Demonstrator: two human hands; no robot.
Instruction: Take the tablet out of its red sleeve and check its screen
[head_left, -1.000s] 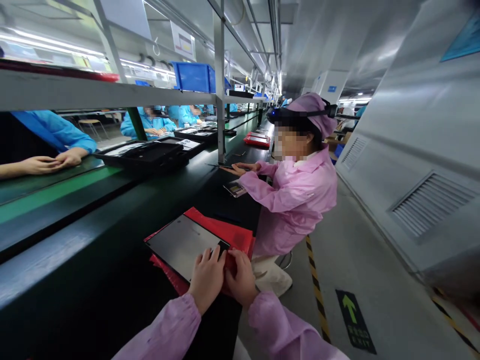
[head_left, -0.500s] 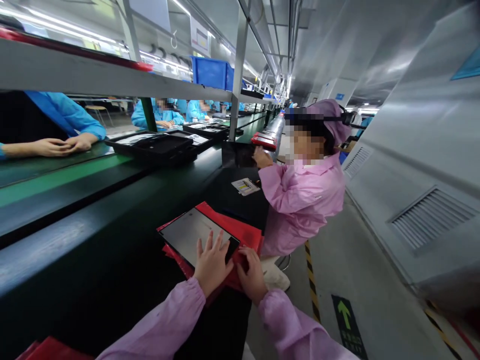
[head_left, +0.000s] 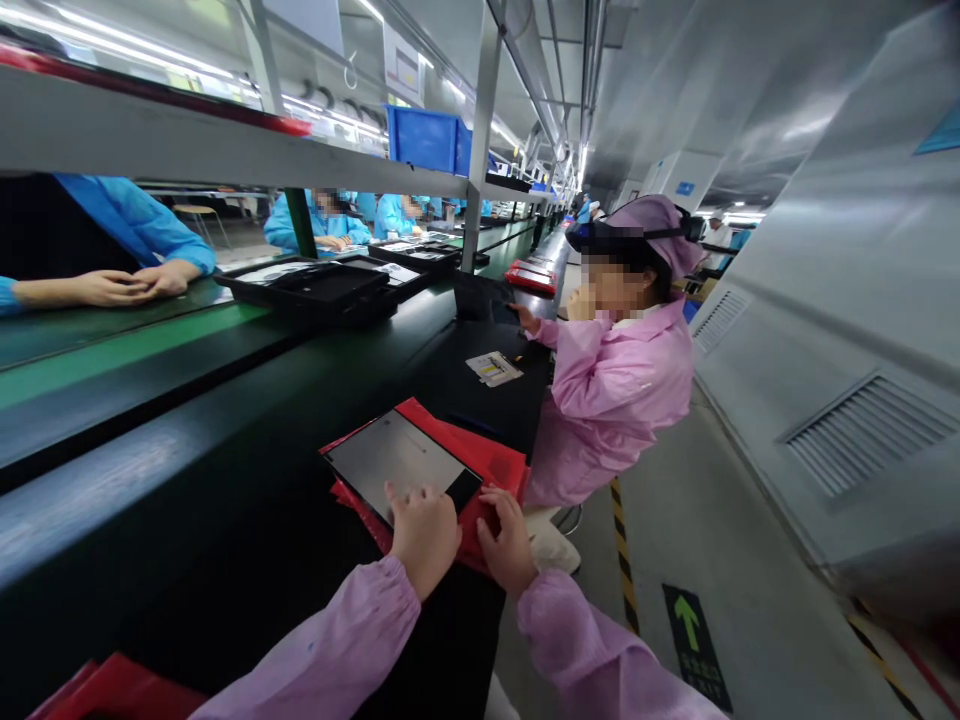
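A flat grey screen panel [head_left: 397, 462] lies on a red tray [head_left: 491, 462] on the black workbench [head_left: 225, 540]. My left hand [head_left: 422, 534] rests on the panel's near edge, fingers curled on it. Beside it my right hand [head_left: 508, 540] presses on the red tray by the panel's near right corner. Both my sleeves are pink.
A person in a pink coat and cap [head_left: 622, 360] sits to the right at the same bench, near a small label card [head_left: 493, 368]. Black trays [head_left: 315, 285] ride the green conveyor [head_left: 112, 345]. People in blue sit across. A blue bin [head_left: 427, 140] stands on the shelf.
My left hand's spread fingers have drawn back and curled at the panel's near edge. The person beside me has raised a hand to the face. The view shifted slightly left.
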